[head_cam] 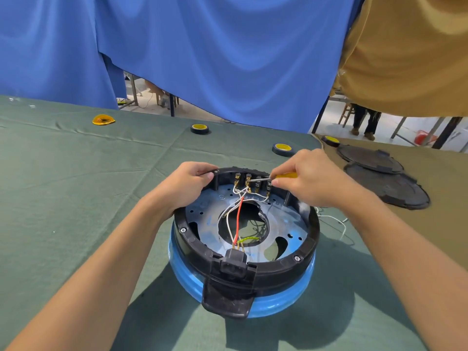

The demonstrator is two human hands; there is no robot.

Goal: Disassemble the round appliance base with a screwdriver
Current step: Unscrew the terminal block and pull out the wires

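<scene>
base (243, 249) sits low in the centre of the frame on a green cloth (76, 198), blue shell down and black rim up, its inside open to view: a metal plate (286, 224) with a big round hole, and a red wire (238, 219) and white wires running from a black socket (233, 266) at the near rim to a row of terminals (249, 183) on the far wall. left hand (187, 183) grips the far left rim, fingers curled over the edge. right hand (311, 181), over the far right rim, pinches a screwdriver (286, 176) by its yellow handle, fingers curled round it; the thin shaft points left and its tip meets the terminals. tape rolls (200, 128) lie beyond the base, toward the upper middle and right, a yellow piece (102, 120) lies at upper left, and two black covers (387, 188) overlap at the right on a tan cloth (443, 224). a blue curtain (228, 59) hangs across the top
</scene>
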